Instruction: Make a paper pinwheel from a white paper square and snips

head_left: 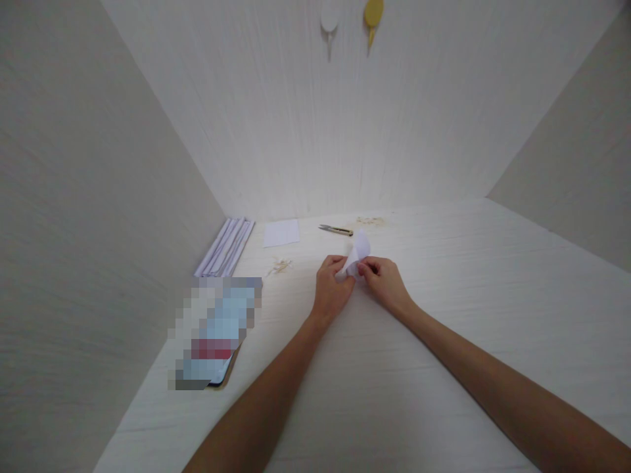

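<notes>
Two bare hands are seen meeting near the middle of a pale white table, both pinched on one small piece of white paper. The left hand is closed with its fingertips clamped on the lower left edge of the paper, and the right hand is closed on the lower right edge; the upper part of the paper is curled up and away above the fingers. Just beyond the paper, small thread snips are laid flat on the table. A square white sheet is placed to their left, and a stack of folded white papers is set against the left wall. A blurred flat object is seen near the left forearm. Pale scraps are scattered nearby. Two hooks, one white and one yellow, are fixed high on the back wall.
</notes>
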`<state>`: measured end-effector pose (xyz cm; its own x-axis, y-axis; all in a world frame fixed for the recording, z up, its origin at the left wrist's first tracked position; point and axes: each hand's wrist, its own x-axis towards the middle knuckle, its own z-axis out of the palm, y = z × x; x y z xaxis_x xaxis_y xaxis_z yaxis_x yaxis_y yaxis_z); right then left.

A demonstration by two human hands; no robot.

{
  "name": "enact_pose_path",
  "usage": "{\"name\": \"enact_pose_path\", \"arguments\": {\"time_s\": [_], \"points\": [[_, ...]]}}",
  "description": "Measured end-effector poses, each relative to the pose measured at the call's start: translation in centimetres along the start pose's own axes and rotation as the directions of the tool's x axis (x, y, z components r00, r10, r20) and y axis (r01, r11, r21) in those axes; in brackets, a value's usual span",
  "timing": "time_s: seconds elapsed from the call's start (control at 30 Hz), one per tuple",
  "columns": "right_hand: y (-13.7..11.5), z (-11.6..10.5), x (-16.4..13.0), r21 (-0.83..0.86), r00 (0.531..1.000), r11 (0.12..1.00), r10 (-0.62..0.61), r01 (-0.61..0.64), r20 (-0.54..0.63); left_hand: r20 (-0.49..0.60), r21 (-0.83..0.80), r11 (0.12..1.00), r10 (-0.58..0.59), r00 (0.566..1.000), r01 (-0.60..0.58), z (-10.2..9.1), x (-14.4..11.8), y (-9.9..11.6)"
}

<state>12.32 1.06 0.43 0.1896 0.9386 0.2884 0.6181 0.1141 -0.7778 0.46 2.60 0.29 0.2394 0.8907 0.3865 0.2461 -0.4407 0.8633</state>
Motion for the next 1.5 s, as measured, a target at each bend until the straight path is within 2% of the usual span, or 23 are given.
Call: {"name": "enact_pose_path", "arguments": {"time_s": [0.07, 0.2, 0.27, 0.37, 0.47, 0.57, 0.63, 0.73, 0.77, 0.87, 1.1, 1.5], "points": [[0.0, 0.0, 0.0, -0.01, 1.0, 1.0, -0.004, 0.004, -0.002, 0.001, -0.002, 1.0, -0.007, 1.0, 0.007, 0.0, 0.0, -0.1], [0.4, 0.3, 0.3, 0.118, 0.984, 0.982, 0.13, -0.145, 0.121, 0.001, -0.004, 1.0, -0.015, 1.0, 0.015, 0.1, 0.1, -0.3], [0.5, 0.3, 0.3, 0.1, 0.985, 0.985, 0.131, -0.143, 0.115, 0.001, 0.001, 1.0, -0.026, 1.0, 0.026, 0.2, 0.1, -0.3], [0.2, 0.3, -0.1, -0.112, 0.999, 0.994, 0.008, -0.003, 0.043, -0.007, 0.019, 0.999, -0.044, 0.999, 0.044, 0.2, 0.1, -0.2], [-0.3, 0.2, -0.7, -0.362, 0.995, 0.926, -0.101, 0.103, 0.024, -0.013, 0.049, 0.998, -0.03, 0.999, 0.031, 0.2, 0.0, 0.0], [-0.6, 0.0, -1.0, -0.49, 0.987, 0.857, -0.154, 0.158, 0.049, -0.016, 0.076, 0.997, -0.006, 1.0, 0.008, 0.2, -0.1, 0.1], [-0.7, 0.1, -0.9, -0.447, 0.991, 0.885, -0.129, 0.133, 0.038, -0.019, 0.081, 0.997, 0.003, 1.0, -0.001, 0.2, -0.1, 0.0], [-0.6, 0.5, -0.3, -0.131, 0.997, 0.99, 0.065, -0.059, 0.038, -0.023, 0.065, 0.998, 0.0, 1.0, 0.001, 0.2, 0.0, -0.1], [-0.5, 0.6, -0.1, -0.006, 0.988, 0.99, 0.141, -0.141, 0.068, -0.024, 0.059, 0.998, -0.006, 1.0, 0.007, 0.2, 0.0, -0.1], [-0.4, 0.9, 0.2, 0.114, 0.973, 0.969, 0.206, -0.218, 0.108, -0.025, 0.045, 0.998, -0.033, 0.999, 0.034, 0.2, 0.0, -0.2], [-0.6, 0.8, -0.4, 0.07, 0.996, 0.995, 0.07, -0.067, -0.048, -0.073, -0.066, 0.989, -0.139, 0.988, 0.134, 0.3, 0.2, -0.1], [-0.5, 0.9, -0.4, 0.0, 0.997, 0.999, 0.052, -0.052, -0.065, -0.11, -0.168, 0.972, -0.182, 0.977, 0.162, 0.5, 0.3, -0.5]]}}
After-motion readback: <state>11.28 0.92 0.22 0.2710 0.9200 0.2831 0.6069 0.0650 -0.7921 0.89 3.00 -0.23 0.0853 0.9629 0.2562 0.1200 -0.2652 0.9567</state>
